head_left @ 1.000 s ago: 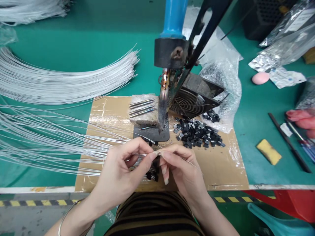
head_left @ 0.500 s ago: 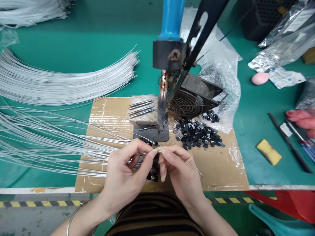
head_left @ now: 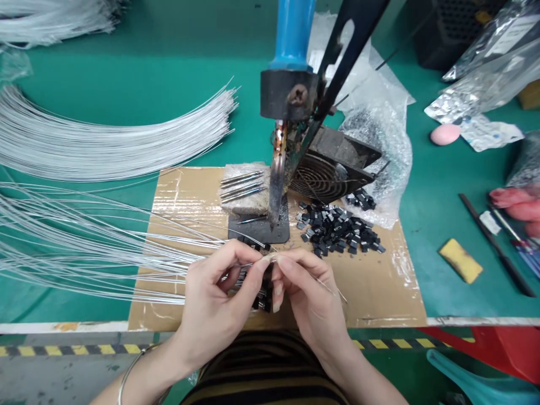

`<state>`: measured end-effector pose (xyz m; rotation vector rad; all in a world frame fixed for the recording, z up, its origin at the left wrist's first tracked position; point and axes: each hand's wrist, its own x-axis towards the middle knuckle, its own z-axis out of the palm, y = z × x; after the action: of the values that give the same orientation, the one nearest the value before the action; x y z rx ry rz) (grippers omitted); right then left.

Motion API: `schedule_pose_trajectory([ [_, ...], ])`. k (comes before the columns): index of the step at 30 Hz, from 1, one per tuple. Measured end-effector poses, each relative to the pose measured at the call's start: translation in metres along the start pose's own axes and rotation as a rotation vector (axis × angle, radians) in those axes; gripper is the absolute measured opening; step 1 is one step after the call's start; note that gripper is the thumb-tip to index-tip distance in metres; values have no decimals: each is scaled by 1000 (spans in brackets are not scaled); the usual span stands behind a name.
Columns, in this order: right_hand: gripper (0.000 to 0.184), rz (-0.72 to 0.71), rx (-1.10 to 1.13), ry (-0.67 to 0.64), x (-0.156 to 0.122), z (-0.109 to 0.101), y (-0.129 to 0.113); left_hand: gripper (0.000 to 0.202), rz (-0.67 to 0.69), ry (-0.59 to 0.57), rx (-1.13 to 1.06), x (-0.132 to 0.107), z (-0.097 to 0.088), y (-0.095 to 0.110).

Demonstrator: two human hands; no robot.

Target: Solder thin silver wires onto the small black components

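Note:
My left hand (head_left: 221, 301) and my right hand (head_left: 314, 289) meet fingertip to fingertip over the cardboard. Thumb and forefinger of each are pinched on a thin wire, whose two fine ends (head_left: 341, 293) stick out past my right hand. What sits exactly at the fingertips is hidden. Under and behind my hands lie several black connectors (head_left: 264, 301), partly covered, at the ends of thin white wires (head_left: 169, 250) running in from the left. Just above my fingertips hangs the tip of a blue-handled soldering iron (head_left: 276, 197), held in a black stand.
Loose black connectors (head_left: 340, 230) are heaped right of the iron, before a dark fan (head_left: 331, 169). Metal rods lie on a wrapped block (head_left: 244, 208). A large wire bundle (head_left: 113, 149) spreads at left. A yellow sponge (head_left: 460, 260) and a black stick (head_left: 498, 244) lie at right.
Almost nothing differs. My left hand has shifted very slightly, and the pinch of both hands stays in the same place.

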<state>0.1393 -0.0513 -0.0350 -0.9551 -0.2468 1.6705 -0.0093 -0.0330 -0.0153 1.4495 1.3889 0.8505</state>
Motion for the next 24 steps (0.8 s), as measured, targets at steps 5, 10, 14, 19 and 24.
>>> schedule_pose_trajectory([
  [5, 12, -15, 13, 28, 0, 3, 1, 15, 5, 15, -10, -1, 1, -2],
  [10, 21, -22, -28, 0, 1, 0, -2, 16, -27, 38, -46, 2, 0, -1],
  [14, 12, -37, -94, -9, 0, -5, 0, 13, -29, 49, -63, 3, 0, 0],
  [19, 7, -65, -149, -20, -2, -8, 3, 11, -1, 48, -49, 2, 0, 1],
  [24, 8, -68, -161, -18, -2, -7, 2, 10, 39, 48, -42, 3, -1, 0],
])
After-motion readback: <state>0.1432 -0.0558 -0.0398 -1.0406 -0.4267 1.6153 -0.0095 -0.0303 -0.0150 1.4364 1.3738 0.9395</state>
